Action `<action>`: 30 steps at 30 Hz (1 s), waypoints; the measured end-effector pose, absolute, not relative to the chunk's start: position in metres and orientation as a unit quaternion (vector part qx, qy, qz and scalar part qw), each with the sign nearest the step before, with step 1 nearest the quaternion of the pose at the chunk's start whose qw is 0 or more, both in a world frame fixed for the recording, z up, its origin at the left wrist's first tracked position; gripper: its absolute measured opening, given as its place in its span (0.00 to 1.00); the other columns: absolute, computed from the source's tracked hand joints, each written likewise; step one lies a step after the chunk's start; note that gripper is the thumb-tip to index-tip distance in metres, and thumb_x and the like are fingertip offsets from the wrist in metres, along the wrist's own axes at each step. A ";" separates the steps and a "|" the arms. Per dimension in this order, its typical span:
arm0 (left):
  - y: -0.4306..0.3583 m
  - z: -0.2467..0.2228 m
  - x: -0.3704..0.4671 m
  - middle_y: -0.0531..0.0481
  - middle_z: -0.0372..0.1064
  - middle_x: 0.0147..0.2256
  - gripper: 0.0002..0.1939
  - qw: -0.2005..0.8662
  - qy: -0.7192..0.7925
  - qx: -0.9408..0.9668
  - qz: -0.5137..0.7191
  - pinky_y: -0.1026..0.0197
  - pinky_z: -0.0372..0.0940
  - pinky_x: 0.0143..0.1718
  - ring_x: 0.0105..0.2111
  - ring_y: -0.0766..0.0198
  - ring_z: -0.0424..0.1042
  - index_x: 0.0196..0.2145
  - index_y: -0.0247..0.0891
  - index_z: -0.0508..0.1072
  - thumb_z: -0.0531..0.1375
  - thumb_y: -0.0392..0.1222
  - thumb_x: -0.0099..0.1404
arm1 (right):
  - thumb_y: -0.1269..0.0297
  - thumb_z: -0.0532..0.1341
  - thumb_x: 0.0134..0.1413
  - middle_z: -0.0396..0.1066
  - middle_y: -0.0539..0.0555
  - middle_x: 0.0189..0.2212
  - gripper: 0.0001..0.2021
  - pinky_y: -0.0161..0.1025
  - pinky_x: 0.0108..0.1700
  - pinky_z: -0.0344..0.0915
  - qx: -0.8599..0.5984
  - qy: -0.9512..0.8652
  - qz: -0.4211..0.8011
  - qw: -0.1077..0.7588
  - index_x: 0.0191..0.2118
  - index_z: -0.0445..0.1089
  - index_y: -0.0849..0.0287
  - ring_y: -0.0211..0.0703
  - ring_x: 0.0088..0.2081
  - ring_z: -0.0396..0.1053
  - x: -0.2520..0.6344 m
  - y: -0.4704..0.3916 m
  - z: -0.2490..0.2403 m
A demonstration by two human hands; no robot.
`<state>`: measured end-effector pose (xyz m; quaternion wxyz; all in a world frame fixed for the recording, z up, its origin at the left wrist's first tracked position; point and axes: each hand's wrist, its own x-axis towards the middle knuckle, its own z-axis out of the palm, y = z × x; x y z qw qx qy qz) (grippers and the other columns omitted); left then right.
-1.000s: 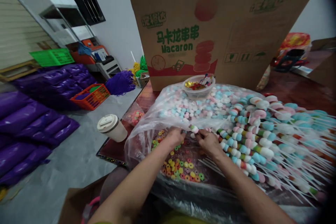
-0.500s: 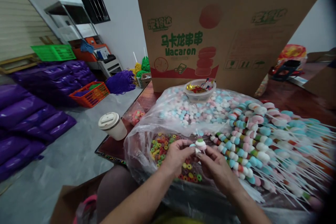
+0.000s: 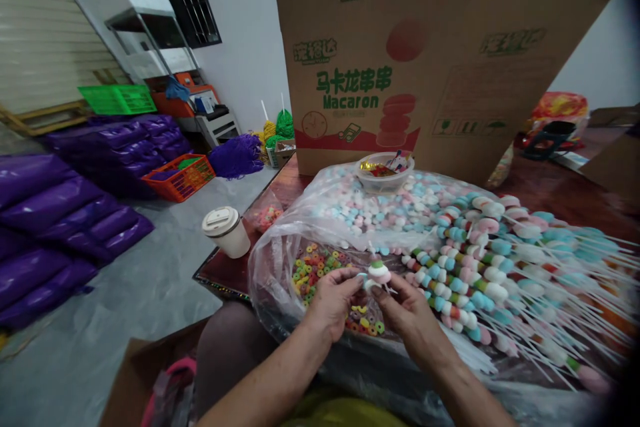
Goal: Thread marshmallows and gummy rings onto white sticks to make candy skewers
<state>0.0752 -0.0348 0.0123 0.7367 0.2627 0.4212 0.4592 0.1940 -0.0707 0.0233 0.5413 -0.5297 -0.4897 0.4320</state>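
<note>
My left hand point(image 3: 334, 299) is closed in a pinch, with a small pale blue and white marshmallow point(image 3: 362, 278) at its fingertips. Right beside it, my right hand point(image 3: 407, 313) is closed on a marshmallow skewer point(image 3: 379, 272) that carries a green piece above white and pink ones. The fingertips of both hands nearly meet, so the lower part of the skewer is largely hidden. Under the hands lie colourful cereal rings point(image 3: 315, 268) in a clear plastic bag point(image 3: 265, 260). Finished-looking marshmallow skewers point(image 3: 460, 273) are heaped to the right of my right hand.
Loose pastel marshmallows point(image 3: 345, 207) spread behind the hands, under a plastic bowl point(image 3: 384, 180) of wrapped packets. A large cardboard box point(image 3: 350, 127) stands at the back. A lidded white cup point(image 3: 227, 233) is near the table's left edge. White sticks point(image 3: 473, 359) lie by my right forearm.
The view has shifted slightly, so the room and table appear farther right. Both hands stay together at the skewer, its top piece still green, with only small finger movement.
</note>
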 end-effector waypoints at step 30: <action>-0.043 -0.023 0.063 0.48 0.71 0.31 0.11 0.407 0.503 0.587 0.486 0.64 0.62 0.33 0.29 0.64 0.67 0.33 0.37 0.74 0.59 0.35 0.50 | 0.77 0.46 0.52 0.74 0.61 0.32 0.18 0.37 0.23 0.53 -0.721 -0.673 0.152 -0.066 0.46 0.64 0.59 0.51 0.30 0.72 0.203 -0.103 0.027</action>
